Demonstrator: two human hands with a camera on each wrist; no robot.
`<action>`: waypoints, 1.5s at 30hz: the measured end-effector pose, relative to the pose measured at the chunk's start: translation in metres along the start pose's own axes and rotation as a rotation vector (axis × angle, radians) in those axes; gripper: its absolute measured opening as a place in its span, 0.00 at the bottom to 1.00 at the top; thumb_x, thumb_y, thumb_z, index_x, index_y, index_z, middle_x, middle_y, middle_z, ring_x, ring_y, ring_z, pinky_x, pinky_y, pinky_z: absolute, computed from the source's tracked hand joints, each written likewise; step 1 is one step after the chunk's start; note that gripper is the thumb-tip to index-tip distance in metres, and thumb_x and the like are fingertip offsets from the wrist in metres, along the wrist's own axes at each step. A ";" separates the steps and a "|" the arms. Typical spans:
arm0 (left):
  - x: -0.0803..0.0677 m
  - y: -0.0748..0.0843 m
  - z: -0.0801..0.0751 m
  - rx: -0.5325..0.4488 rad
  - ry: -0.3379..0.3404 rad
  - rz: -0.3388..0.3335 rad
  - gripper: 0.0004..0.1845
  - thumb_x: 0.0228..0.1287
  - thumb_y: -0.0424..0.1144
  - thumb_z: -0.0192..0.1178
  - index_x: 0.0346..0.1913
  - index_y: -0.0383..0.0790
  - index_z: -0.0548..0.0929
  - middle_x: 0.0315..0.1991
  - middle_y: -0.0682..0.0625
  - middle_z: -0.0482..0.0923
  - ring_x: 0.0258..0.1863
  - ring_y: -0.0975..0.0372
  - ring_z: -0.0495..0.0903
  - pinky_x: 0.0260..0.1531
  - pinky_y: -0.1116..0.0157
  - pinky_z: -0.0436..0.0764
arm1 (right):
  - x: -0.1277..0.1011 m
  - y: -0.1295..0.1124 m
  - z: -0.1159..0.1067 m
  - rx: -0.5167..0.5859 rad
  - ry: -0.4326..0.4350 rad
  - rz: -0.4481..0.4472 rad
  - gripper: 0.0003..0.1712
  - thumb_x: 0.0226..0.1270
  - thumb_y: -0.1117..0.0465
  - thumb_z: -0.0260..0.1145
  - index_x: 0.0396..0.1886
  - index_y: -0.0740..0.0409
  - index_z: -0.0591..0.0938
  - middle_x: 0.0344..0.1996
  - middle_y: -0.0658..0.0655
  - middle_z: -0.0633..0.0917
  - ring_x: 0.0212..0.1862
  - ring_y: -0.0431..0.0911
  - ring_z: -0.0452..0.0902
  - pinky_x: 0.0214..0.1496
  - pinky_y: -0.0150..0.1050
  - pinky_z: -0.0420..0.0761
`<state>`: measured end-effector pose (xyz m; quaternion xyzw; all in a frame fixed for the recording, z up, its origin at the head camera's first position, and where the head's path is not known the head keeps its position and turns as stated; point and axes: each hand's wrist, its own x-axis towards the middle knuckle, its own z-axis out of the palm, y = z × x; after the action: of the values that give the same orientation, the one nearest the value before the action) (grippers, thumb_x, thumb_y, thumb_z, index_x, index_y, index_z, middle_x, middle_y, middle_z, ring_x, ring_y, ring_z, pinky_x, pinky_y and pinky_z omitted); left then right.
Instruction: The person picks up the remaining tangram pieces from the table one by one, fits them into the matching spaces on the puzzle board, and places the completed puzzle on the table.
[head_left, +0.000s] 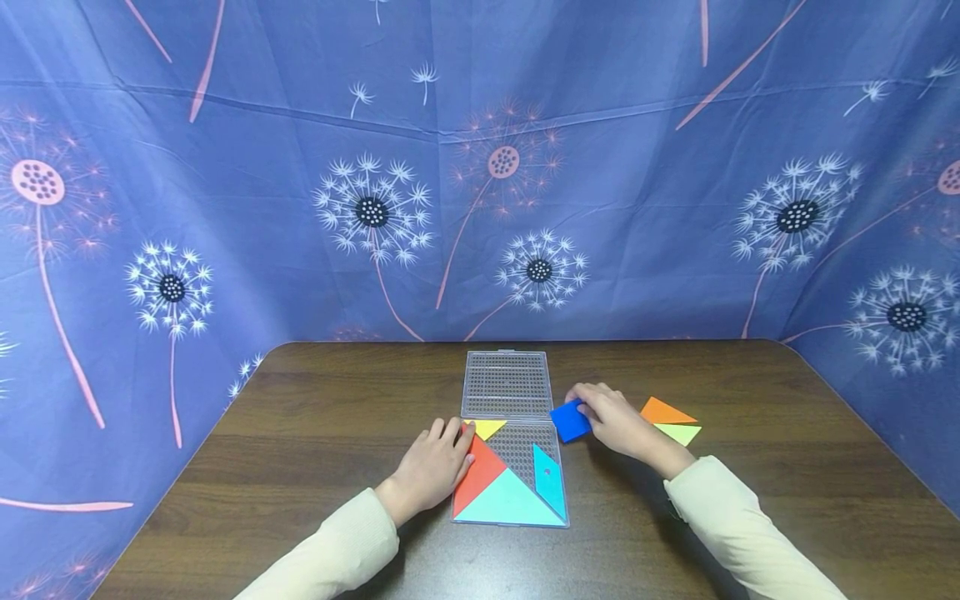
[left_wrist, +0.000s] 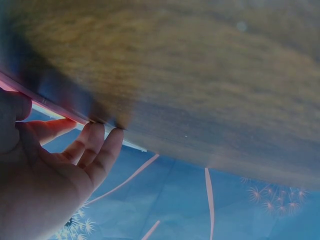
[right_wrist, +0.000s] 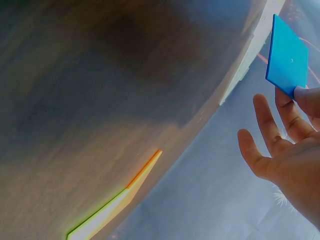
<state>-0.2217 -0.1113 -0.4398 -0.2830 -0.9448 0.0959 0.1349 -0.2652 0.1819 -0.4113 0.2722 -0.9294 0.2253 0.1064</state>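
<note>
Pinching a blue square (head_left: 570,420) at the tray's (head_left: 517,450) two o'clock, the right hand (head_left: 615,419) leaves three pieces unplaced; four sit inside, the left hand (head_left: 435,467) resting flat.

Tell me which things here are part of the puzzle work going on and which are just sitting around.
In the work:
blue square, pinched by the right hand
clear tray, steadied by the left hand
red triangle, teal triangle, cyan parallelogram and yellow triangle in the tray

Lying about:
orange triangle
lime triangle
open lid
table
</note>
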 end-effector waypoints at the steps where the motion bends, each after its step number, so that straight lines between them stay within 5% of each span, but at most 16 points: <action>1: 0.000 0.000 0.000 0.000 0.000 0.000 0.24 0.67 0.50 0.46 0.61 0.42 0.72 0.51 0.45 0.69 0.43 0.56 0.68 0.41 0.63 0.75 | 0.000 -0.002 0.000 0.004 -0.001 -0.002 0.10 0.62 0.72 0.56 0.38 0.54 0.77 0.37 0.51 0.82 0.43 0.51 0.74 0.43 0.52 0.70; 45: 0.000 0.000 0.002 -0.016 -0.002 -0.003 0.24 0.68 0.50 0.46 0.61 0.42 0.71 0.52 0.44 0.69 0.43 0.56 0.68 0.41 0.62 0.75 | 0.025 -0.051 0.028 0.049 -0.176 -0.077 0.11 0.64 0.70 0.54 0.42 0.58 0.79 0.42 0.54 0.82 0.48 0.50 0.72 0.48 0.49 0.69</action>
<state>-0.2225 -0.1118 -0.4413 -0.2828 -0.9460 0.0882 0.1319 -0.2596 0.1187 -0.4095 0.3288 -0.9183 0.2189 0.0261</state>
